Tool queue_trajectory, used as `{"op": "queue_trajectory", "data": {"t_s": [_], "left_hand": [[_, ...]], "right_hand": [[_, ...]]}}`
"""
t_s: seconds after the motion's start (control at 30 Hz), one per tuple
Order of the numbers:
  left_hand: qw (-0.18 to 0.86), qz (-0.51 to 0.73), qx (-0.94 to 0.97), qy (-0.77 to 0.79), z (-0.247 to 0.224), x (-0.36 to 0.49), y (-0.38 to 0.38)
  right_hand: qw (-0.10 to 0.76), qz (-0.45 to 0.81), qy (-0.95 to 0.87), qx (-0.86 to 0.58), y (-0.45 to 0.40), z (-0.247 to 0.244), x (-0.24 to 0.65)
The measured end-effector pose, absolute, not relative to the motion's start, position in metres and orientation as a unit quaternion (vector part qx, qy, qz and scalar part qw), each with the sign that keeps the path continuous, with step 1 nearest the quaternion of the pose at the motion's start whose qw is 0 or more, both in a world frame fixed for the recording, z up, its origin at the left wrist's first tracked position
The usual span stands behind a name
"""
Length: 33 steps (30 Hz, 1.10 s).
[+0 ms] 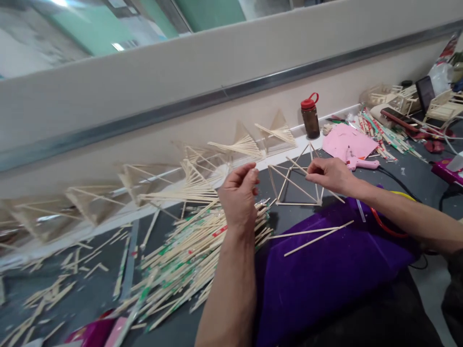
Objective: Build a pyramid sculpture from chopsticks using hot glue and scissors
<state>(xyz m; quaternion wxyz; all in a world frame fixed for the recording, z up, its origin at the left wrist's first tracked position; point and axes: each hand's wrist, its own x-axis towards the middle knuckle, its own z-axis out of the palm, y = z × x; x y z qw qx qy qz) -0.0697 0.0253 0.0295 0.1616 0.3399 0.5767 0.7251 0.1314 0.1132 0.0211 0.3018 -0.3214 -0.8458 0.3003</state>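
Purple soft cloth (325, 270) lies nearest to the camera, spread over the person's lap. Beyond it, and to the left, stretches the dark grey table (104, 289). Along the wall stands a long row of twisted models made from pale thin sticks (249, 144). One large pile of pale wooden sticks, partly in clear and green wrappers (181, 260), is beside the left forearm. An open angular frame of wooden sticks (298, 204) stands on the table, past the cloth. The left hand (240, 193) is narrow, with fingers curled toward the thumb; whether something small is between them, one cannot tell. The right hand (329, 174) pinches a single thin wooden stick (296, 165), which slants before the frame; if they touch, it is not clear. Behind are a brown bottle with red lid (310, 120) and a pink glue gun (365, 164). Two thin joined sticks (307, 233) rest on the cloth.
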Motion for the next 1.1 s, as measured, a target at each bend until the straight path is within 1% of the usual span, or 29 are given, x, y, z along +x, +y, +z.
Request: {"op": "queue_trajectory", "data": {"t_s": [0.07,0.27,0.47,0.63,0.9,1.1], "left_hand": [[0.157,0.699,0.357,0.6,0.034,-0.08,0.034],[0.244,0.631,0.38,0.631,0.028,-0.09,0.041],[0.25,0.605,0.382,0.652,0.023,-0.099,0.039],[0.244,0.617,0.368,0.651,0.019,-0.098,0.042],[0.235,0.632,0.346,0.653,0.017,-0.098,0.044],[0.249,0.63,0.356,0.643,0.014,-0.096,0.046]], "right_hand": [[0.278,0.306,-0.854,-0.316,0.118,0.025,0.125],[0.238,0.319,-0.875,-0.276,0.12,0.033,0.105],[0.219,0.328,-0.879,-0.267,0.123,0.026,0.096],[0.233,0.327,-0.88,-0.255,0.127,0.018,0.092],[0.235,0.296,-0.891,-0.25,0.129,0.019,0.087],[0.227,0.282,-0.896,-0.257,0.13,0.015,0.085]]}}
